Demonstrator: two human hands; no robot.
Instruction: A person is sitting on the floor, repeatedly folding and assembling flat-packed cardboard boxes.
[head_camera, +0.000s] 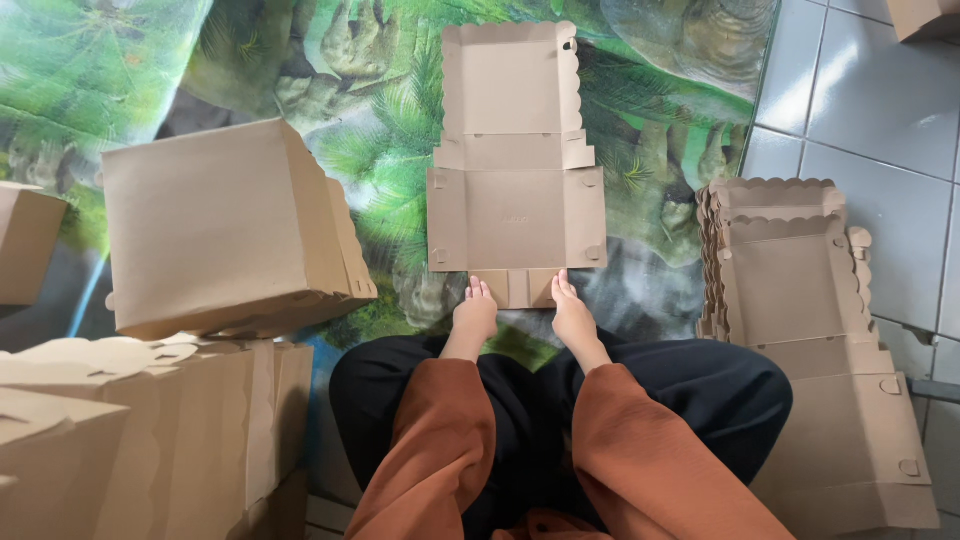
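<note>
Folded brown carton (225, 228) sits at left on a green jungle-print mat (390, 150), w/ more assembled boxes (150, 440) stacked below it. Stack of flat scallop-edged blanks (810, 330) lies at right, partly on grey tile floor (880, 100).

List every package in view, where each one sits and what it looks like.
Flat box blank: centre of the mat, unfolded brown cardboard with scalloped edges; left hand and right hand press its near flap.
Stack of flat blanks: right, on the tiles, brown.
Folded box: left, closed brown cube.
Assembled boxes: lower left, brown, piled together.
</note>
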